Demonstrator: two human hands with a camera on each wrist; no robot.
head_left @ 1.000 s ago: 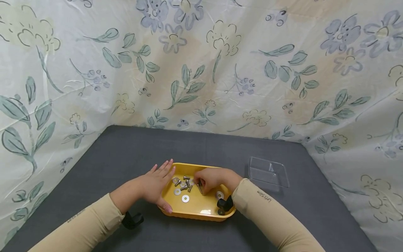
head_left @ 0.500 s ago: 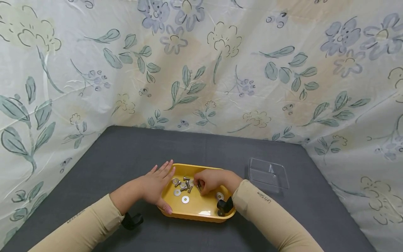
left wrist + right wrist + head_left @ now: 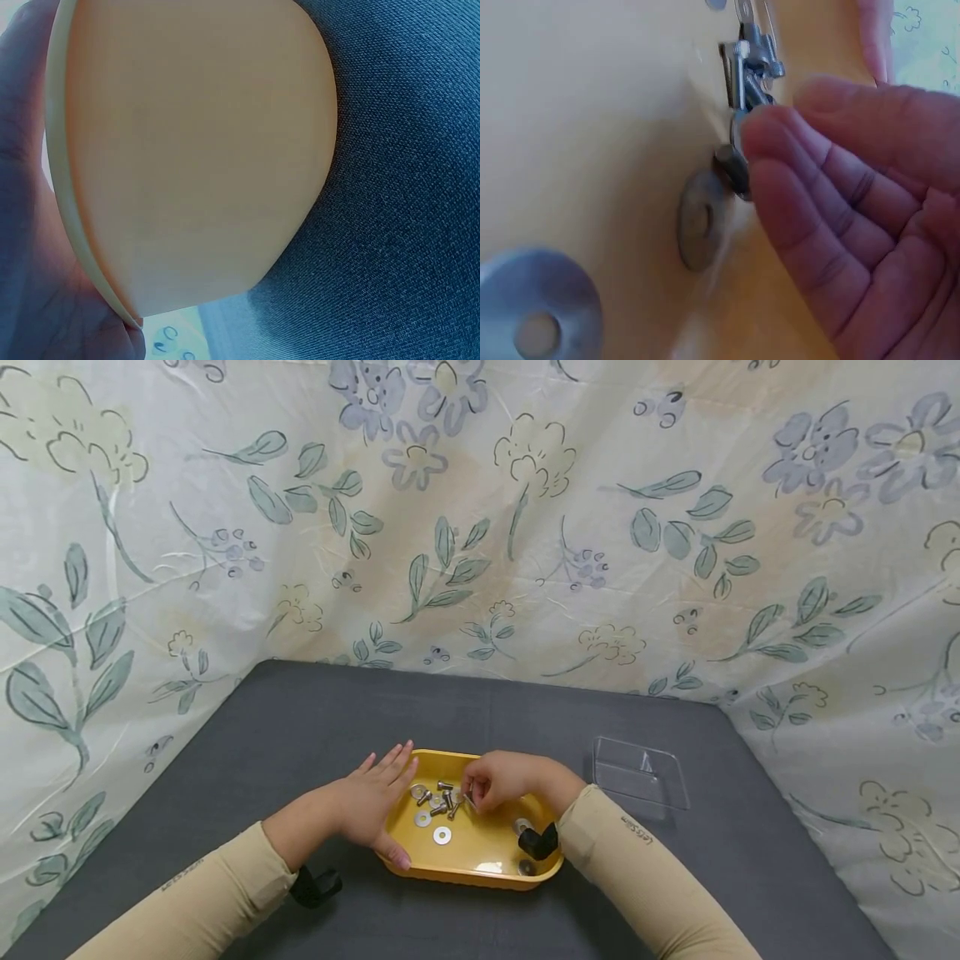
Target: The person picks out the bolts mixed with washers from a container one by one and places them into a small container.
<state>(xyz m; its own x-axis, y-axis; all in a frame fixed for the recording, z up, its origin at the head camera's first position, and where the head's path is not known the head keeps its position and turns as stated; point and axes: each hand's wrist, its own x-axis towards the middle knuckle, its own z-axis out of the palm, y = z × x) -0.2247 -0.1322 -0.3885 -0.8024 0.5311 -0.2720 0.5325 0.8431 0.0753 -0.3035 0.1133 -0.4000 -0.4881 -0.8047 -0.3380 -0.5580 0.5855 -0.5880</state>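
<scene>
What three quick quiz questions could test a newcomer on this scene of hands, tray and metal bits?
1. True or false: the left hand rests on the yellow tray.
2. Where are the right hand's fingertips: A in the yellow tray, B in the clear tray?
3. What flat metal rings lie in the yellow tray?

Key: 1 true. 2 A, among the bolts. 3 washers.

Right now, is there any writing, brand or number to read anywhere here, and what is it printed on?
Small dark print on the right sleeve: looks like "Let's Slim", but too small to be sure.
Small dark print on the left sleeve: too small and blurred to read.
Yellow tray, clear lid, floral cloth: no writing visible.
</scene>
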